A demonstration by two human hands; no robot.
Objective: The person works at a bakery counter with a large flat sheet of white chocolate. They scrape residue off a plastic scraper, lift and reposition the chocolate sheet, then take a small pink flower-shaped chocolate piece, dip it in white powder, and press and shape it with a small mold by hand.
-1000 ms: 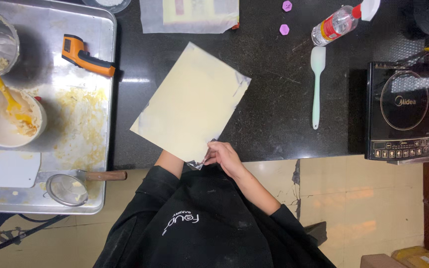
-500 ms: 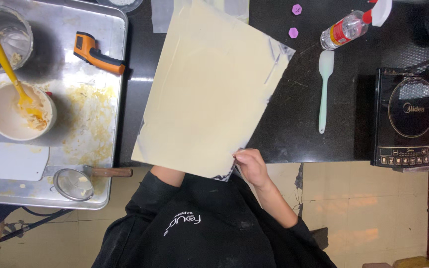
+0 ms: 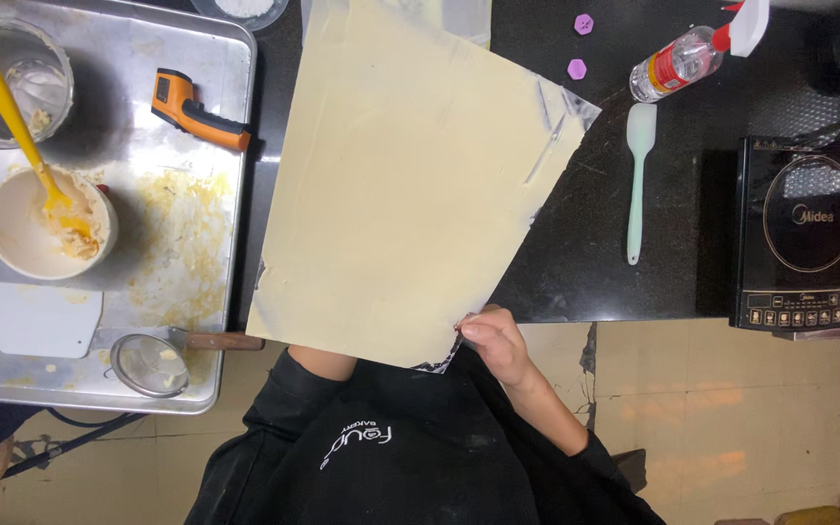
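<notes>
Right hand (image 3: 493, 342) pinches the near corner of a large, smooth, pale cream sheet on clear film (image 3: 410, 185), lifted and tilted over the black stone counter (image 3: 585, 272), hiding much of it. Left hand is behind the sheet; cannot tell its grip. Left of the sheet, a smeared steel tray (image 3: 148, 78) carries a white batter bowl with yellow spatula (image 3: 46, 226), small mesh sieve (image 3: 153, 365), and orange thermometer gun (image 3: 196, 109). Mint silicone spatula (image 3: 638, 175) lies to the right.
</notes>
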